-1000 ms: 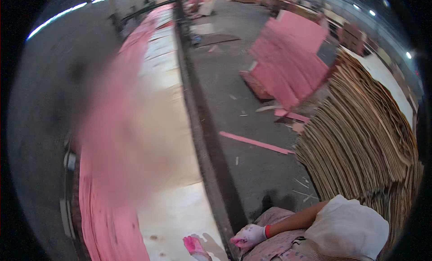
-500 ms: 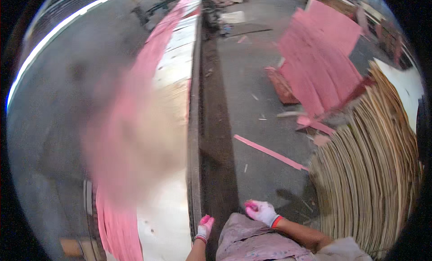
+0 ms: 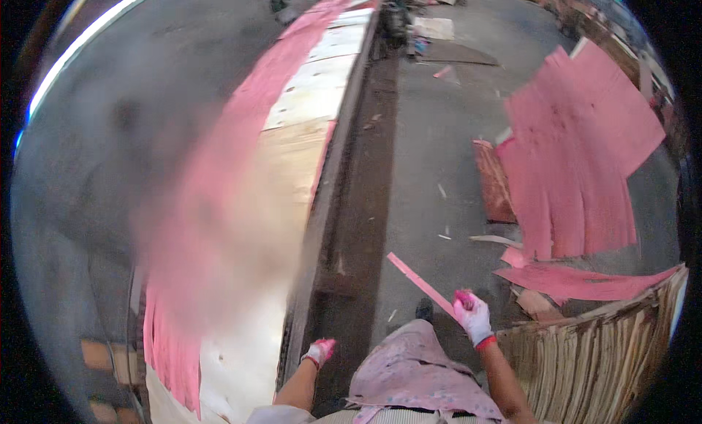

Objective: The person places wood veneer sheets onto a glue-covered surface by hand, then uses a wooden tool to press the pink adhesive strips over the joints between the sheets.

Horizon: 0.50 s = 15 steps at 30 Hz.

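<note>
Gripping the near end of a thin pink strip (image 3: 423, 284), the right hand (image 3: 473, 318) is closed around it; the strip runs toward ten o'clock above the floor (image 3: 431, 153). The left hand (image 3: 320, 351), loosely curled and empty, hangs beside the counter (image 3: 322, 205), well apart from it.

right hand (image 3: 473, 316) by pink strip (image 3: 422, 284), pink sheets (image 3: 578, 161)
</note>
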Each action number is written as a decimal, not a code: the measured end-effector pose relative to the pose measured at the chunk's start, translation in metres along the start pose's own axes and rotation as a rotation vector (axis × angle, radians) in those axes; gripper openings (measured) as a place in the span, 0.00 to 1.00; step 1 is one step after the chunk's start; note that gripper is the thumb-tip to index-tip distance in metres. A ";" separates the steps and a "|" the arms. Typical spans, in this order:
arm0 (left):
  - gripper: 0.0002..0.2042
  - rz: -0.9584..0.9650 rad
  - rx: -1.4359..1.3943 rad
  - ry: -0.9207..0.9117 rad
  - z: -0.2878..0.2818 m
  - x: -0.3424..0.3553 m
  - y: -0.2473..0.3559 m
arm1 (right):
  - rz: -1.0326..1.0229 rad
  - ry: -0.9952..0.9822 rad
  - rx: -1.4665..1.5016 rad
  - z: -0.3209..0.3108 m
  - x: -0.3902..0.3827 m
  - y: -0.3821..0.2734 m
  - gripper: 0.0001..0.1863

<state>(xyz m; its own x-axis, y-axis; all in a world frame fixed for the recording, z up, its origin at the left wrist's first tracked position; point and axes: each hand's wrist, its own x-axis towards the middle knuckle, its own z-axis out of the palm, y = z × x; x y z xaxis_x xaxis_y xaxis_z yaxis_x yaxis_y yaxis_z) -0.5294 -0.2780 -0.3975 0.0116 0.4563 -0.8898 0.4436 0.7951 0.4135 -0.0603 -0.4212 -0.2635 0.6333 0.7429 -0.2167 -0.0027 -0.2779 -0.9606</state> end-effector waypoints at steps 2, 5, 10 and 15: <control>0.10 0.098 -0.035 -0.020 0.035 0.011 0.076 | 0.039 0.011 0.069 -0.026 0.031 -0.013 0.13; 0.10 0.292 -0.151 -0.068 0.099 0.032 0.194 | 0.018 0.190 -0.080 -0.059 0.078 -0.025 0.17; 0.12 0.430 -0.044 -0.256 0.193 0.046 0.334 | 0.181 0.333 -0.109 -0.128 0.147 -0.041 0.18; 0.16 0.370 0.054 -0.429 0.263 0.067 0.400 | 0.232 0.604 -0.304 -0.278 0.282 -0.064 0.15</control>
<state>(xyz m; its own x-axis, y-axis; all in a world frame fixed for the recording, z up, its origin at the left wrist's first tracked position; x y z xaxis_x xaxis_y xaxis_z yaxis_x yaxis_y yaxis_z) -0.1155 -0.0339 -0.3426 0.5334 0.4885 -0.6905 0.3854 0.5864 0.7125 0.3339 -0.3632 -0.2144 0.9606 0.2019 -0.1910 -0.0291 -0.6103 -0.7916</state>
